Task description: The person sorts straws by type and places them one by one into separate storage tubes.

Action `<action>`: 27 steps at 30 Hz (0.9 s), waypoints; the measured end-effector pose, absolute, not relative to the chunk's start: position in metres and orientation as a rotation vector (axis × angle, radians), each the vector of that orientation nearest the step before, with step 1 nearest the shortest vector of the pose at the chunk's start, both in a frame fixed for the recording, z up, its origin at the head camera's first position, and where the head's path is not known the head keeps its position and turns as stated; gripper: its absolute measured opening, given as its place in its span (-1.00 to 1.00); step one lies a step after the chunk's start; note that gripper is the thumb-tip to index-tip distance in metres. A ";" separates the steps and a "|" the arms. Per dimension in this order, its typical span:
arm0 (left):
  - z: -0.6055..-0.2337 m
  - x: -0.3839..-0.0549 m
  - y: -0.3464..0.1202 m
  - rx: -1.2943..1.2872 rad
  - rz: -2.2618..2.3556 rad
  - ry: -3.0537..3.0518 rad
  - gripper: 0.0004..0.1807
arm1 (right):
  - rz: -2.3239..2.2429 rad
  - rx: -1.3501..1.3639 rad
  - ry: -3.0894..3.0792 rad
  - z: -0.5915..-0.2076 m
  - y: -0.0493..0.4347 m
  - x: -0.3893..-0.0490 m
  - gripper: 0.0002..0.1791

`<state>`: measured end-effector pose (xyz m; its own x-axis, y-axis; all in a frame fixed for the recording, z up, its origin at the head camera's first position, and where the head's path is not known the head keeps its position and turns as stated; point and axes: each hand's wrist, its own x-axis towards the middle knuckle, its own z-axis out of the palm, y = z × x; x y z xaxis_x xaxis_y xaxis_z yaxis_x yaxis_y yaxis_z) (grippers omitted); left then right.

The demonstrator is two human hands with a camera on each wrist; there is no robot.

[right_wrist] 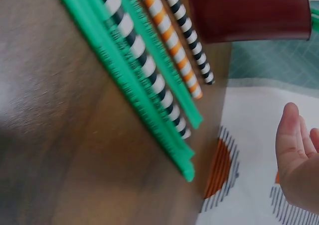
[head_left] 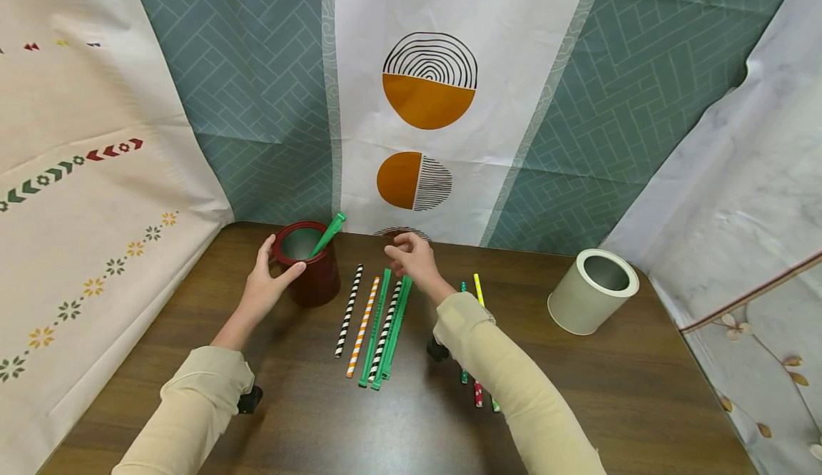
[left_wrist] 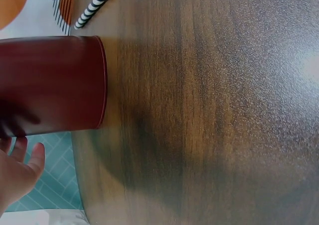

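Note:
My left hand (head_left: 262,286) holds a dark red cup (head_left: 315,282) near its rim, thumb on the near side and fingers on the left side. One long green stick (head_left: 329,234) leans inside the cup, its end poking out above the rim. To the cup's right lie black-and-white striped paper straws (head_left: 349,311), an orange-and-white one (head_left: 363,327), and flat green sticks (right_wrist: 124,80) with printed lettering, roughly parallel. Above the far ends of these, my right hand (head_left: 414,261) hovers with relaxed, slightly bent fingers and nothing between them.
A cream-coloured cup (head_left: 581,300) stands at the right side of the brown table (head_left: 308,418). Beneath the right forearm lie more straws, among them a yellow one (head_left: 478,288) and a red one (head_left: 478,394). Patterned cloth (head_left: 270,104) hangs behind the table and along its sides.

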<state>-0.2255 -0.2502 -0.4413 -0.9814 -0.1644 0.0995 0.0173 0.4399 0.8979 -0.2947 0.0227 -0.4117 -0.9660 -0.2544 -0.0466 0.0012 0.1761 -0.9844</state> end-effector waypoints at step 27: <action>-0.435 -0.222 -0.248 0.135 -1.586 -2.516 -0.07 | -1.537 -0.051 2.342 -0.481 0.048 -0.289 -0.56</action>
<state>-0.2219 -0.2481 -0.4351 -0.9825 -0.1630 0.0903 0.0111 0.4323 0.9016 -0.2890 0.0481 -0.4807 -0.9423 -0.2121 -0.2591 0.1533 0.4145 -0.8970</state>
